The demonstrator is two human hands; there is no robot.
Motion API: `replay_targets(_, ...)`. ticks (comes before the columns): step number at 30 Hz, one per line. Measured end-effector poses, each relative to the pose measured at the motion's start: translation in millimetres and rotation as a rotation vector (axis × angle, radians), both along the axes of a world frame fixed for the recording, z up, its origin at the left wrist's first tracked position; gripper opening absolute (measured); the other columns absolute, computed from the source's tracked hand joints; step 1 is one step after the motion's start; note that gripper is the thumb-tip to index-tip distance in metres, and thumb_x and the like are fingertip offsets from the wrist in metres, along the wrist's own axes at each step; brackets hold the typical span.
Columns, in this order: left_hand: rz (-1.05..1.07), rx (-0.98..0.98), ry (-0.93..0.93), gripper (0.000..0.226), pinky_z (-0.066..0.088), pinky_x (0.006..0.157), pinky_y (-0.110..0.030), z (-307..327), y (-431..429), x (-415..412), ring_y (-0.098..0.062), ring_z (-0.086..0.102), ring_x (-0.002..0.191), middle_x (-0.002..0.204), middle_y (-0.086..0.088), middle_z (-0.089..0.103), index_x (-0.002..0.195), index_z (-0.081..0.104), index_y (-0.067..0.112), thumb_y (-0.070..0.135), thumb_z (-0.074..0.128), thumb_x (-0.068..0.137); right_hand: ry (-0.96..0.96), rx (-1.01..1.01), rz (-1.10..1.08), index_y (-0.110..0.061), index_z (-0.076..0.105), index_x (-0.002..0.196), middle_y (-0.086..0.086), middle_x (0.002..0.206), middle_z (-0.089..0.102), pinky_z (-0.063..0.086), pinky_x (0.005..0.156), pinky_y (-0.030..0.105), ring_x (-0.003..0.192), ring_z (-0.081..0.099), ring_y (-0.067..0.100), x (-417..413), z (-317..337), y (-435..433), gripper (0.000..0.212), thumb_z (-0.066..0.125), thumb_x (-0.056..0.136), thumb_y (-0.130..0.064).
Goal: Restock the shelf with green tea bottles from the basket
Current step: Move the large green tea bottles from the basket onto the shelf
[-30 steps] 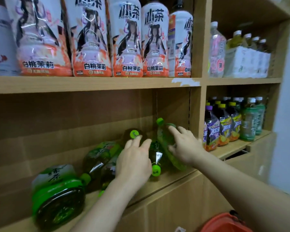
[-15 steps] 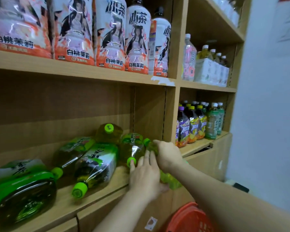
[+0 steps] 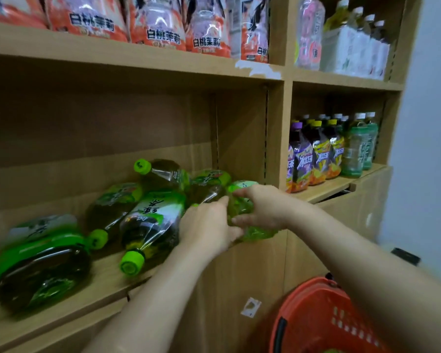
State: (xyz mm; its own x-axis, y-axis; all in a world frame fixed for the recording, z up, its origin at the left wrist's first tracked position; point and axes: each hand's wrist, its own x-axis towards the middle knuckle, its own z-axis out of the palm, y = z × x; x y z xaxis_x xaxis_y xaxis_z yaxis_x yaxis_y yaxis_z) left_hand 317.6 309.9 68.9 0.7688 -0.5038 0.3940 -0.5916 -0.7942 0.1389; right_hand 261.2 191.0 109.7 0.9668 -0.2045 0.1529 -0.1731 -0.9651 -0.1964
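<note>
Green tea bottles lying flat on the shelf. Leftmost bottle: base toward the viewer. Second bottle and third bottle: caps toward 7 o'clock. Rear bottle: cap toward 10 o'clock. Left hand lies against the end bottle, grip not discernible. Right hand curls round it; axis 11-to-5 o'clock, cap hidden. Basket at 5 o'clock.

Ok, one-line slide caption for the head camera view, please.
Left hand and right hand hold a green tea bottle beside more bottles lying on the shelf, orange basket below.
</note>
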Motion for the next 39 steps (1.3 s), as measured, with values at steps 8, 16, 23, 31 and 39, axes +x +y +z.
replay_targets(8, -0.009, 0.022, -0.27, 0.034, 0.048, 0.092, -0.036, -8.6, 35.9, -31.5, -0.025, 0.052, 0.117, 0.123, -0.003, 0.06, 0.115, 0.063, 0.017, 0.014, 0.058, 0.082, -0.228, -0.003, -0.001, -0.021, 0.051, 0.132, 0.01, 0.131, 0.055, 0.047, 0.095, 0.039, 0.118, 0.054, 0.029, 13.8, -22.0, 12.2, 0.055, 0.068, 0.082, -0.037)
replay_targets(16, 0.281, 0.088, -0.157, 0.052, 0.023, 0.114, -0.029, -1.1, 128.3, -77.6, -0.018, 0.024, 0.139, 0.152, 0.003, 0.029, 0.141, 0.038, 0.029, 0.027, 0.047, 0.09, -0.198, 0.054, 0.046, -0.03, 0.017, 0.147, 0.007, 0.159, 0.007, 0.008, 0.112, 0.062, 0.147, -0.004, 0.026, 24.8, -37.7, 24.5, 0.066, 0.051, 0.09, -0.033)
replay_targets(23, 0.272, 0.019, -0.098, 0.047, 0.026, 0.111, -0.024, -11.9, 159.8, -89.9, -0.011, 0.031, 0.136, 0.149, 0.01, 0.036, 0.14, 0.041, 0.034, 0.032, 0.048, 0.093, -0.305, 0.246, 0.326, -0.041, 0.01, 0.146, -0.004, 0.159, 0.006, 0.016, 0.112, 0.057, 0.147, -0.002, 0.016, -19.6, -39.1, 62.1, 0.075, 0.055, 0.086, -0.039)
replay_targets(31, 0.425, -0.158, -0.234, 0.046, 0.031, 0.107, -0.033, -0.2, 204.7, -56.2, -0.025, 0.035, 0.131, 0.145, -0.003, 0.042, 0.136, 0.047, 0.035, 0.048, 0.047, 0.092, -0.153, -0.134, 0.555, -0.049, 0.023, 0.142, -0.007, 0.16, -0.007, 0.007, 0.11, 0.065, 0.146, -0.015, 0.026, 8.7, -47.2, 142.3, 0.071, 0.054, 0.08, -0.064)
replay_targets(39, 0.597, -0.064, 0.149, 0.064, 0.046, 0.091, -0.039, 9.3, 214.6, -12.0, -0.035, 0.05, 0.119, 0.137, -0.007, 0.046, 0.132, 0.035, 0.055, 0.077, 0.047, 0.073, -0.121, -0.33, 0.485, -0.039, 0.033, 0.139, 0.005, 0.16, 0.002, 0.024, 0.107, 0.065, 0.144, 0.006, 0.037, 14.0, -44.8, 165.2, 0.065, 0.052, 0.082, -0.062)
